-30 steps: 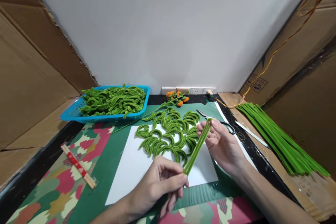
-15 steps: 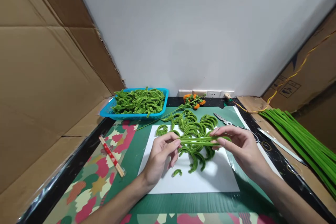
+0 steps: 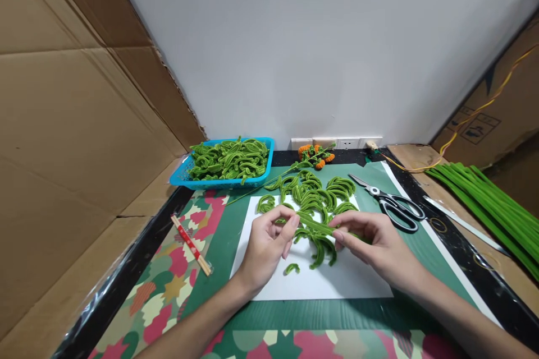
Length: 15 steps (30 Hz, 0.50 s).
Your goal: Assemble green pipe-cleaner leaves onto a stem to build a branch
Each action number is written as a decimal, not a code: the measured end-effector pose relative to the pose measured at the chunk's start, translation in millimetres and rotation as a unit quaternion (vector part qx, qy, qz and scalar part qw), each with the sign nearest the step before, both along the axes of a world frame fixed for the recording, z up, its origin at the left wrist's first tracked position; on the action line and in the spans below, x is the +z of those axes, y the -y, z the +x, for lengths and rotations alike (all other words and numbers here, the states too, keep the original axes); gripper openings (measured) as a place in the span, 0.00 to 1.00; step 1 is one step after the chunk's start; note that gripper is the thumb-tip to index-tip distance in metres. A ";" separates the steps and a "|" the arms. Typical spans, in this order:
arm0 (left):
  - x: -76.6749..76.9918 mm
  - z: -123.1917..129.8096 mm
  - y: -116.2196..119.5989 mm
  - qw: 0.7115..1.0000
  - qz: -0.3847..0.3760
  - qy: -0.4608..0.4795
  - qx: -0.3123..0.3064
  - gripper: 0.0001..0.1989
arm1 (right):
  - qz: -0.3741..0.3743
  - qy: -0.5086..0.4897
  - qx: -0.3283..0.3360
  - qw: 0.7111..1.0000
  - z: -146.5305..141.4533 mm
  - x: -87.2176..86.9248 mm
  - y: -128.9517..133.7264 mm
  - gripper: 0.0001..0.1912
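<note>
Several green fuzzy stems (image 3: pixel 315 225) stretch between my two hands, bunched together and slanting down to the right. My left hand (image 3: pixel 272 241) pinches their left end between thumb and fingers. Farther along, my right hand (image 3: pixel 370 238) grips the bunch, and part of it shows behind the fingers. Curled green pieces (image 3: pixel 309 196) lie beneath and beyond the hands, many of them on a white sheet (image 3: pixel 328 286). One small curl (image 3: pixel 292 268) sits apart on the sheet, near my left hand.
A blue basket (image 3: pixel 223 184) heaped with green pieces stands at the back left. Orange flowers (image 3: pixel 315 154) lie by the wall. Scissors (image 3: pixel 391 202) rest at the right, near long green stems (image 3: pixel 484 202). Wrapped chopsticks (image 3: pixel 191 245) lie at the left.
My hands have come slightly closer together, and the stems between them now slant instead of lying level. The scissors show more fully beside my right hand. The view has shifted a little.
</note>
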State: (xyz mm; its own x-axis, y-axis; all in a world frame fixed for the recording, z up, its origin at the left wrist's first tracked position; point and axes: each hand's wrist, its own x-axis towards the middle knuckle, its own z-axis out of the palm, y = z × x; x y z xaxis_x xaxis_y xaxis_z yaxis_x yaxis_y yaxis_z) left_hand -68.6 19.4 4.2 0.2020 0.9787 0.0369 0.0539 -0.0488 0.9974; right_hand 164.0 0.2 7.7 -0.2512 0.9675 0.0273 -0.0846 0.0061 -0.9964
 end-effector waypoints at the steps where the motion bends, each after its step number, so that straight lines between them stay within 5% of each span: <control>1: -0.5 0.0 -0.5 1.000 0.002 -0.001 0.005 0.17 | -0.002 0.005 0.000 1.000 0.3 0.0 0.2 0.14; 9: -4.0 -0.2 -4.5 0.999 -0.002 0.027 0.026 0.19 | 0.006 0.105 0.080 0.991 -0.2 -1.7 3.4 0.13; 15: 0.2 3.2 0.5 0.993 -0.063 0.065 -0.073 0.23 | 0.045 0.041 0.044 0.997 1.9 -0.8 0.8 0.17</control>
